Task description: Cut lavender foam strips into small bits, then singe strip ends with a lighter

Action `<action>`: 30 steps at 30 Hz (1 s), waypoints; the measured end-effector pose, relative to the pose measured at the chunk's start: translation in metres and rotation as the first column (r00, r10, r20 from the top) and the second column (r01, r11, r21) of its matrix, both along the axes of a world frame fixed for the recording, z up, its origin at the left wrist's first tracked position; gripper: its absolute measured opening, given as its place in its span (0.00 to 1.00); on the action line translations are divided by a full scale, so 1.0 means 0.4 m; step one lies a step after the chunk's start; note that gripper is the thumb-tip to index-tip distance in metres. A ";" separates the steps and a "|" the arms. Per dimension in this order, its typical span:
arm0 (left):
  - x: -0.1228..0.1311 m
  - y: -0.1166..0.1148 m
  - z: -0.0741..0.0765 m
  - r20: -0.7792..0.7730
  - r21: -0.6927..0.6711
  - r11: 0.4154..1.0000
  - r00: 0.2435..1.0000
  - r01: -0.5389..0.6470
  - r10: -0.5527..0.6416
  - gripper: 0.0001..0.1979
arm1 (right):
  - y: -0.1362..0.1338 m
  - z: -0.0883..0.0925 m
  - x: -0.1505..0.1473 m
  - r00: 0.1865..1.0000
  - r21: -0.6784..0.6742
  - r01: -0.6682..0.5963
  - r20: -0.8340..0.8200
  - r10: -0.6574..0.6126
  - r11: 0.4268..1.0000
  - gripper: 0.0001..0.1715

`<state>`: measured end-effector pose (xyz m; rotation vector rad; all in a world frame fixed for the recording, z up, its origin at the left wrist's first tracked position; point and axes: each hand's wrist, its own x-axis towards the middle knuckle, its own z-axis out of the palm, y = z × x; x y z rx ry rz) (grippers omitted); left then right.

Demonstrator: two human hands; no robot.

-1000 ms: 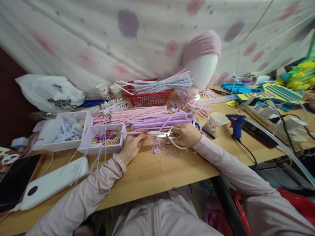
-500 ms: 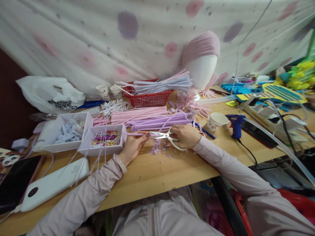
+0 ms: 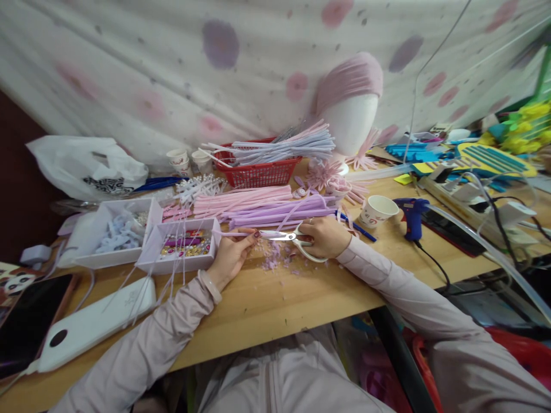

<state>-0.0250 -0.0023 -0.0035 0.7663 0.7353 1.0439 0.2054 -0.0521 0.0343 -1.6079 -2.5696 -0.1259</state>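
The grip of the left hand [image 3: 230, 258] is a pinch, thumb against fingers, on a slim lavender fuzzy stem [image 3: 228, 233], whose tail runs out toward nine o'clock; the grip of the right hand [image 3: 326, 236] is wrapped through the loops of white-handled steel scissors [image 3: 291, 236], blades pointing to nine o'clock along the stem just past the left fingertips. How far the blades have closed is too small to tell. Taking the scissors' pivot as the clock's centre, a dark-screened phone [image 3: 34, 324] and a rounded white plastic power bank [image 3: 77, 327] lie between eight and nine, well apart. At nine, a white box of pale blue fuzzy pieces [image 3: 109, 259] stands beside a smaller white box of shiny beads [image 3: 196, 262], near the left wrist. Straight pink fuzzy stems [image 3: 245, 199] lie at ten, with a red plastic mesh basket [image 3: 262, 175] at eleven. Loose lavender clippings [image 3: 272, 261] dot the wooden table [image 3: 258, 312] at seven, while a bundle of purple fuzzy stems [image 3: 275, 215] lies at eleven, nearer than the basket. At three sits a blue glue gun [image 3: 413, 221].
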 end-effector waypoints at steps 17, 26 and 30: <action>0.001 0.005 -0.002 0.078 -0.018 1.000 0.997 -0.012 0.013 0.13 | 0.011 -0.013 0.018 0.998 -0.003 0.062 0.033 -0.061 0.998 0.15; -0.002 0.008 0.003 0.073 -0.097 0.995 0.996 -0.036 0.043 0.07 | 0.006 0.003 0.033 0.990 0.097 0.071 -0.130 -0.058 0.993 0.15; -0.005 0.007 0.002 0.078 -0.056 0.998 0.997 -0.002 0.007 0.07 | 0.005 0.002 0.024 0.992 0.052 0.080 -0.097 -0.074 0.995 0.18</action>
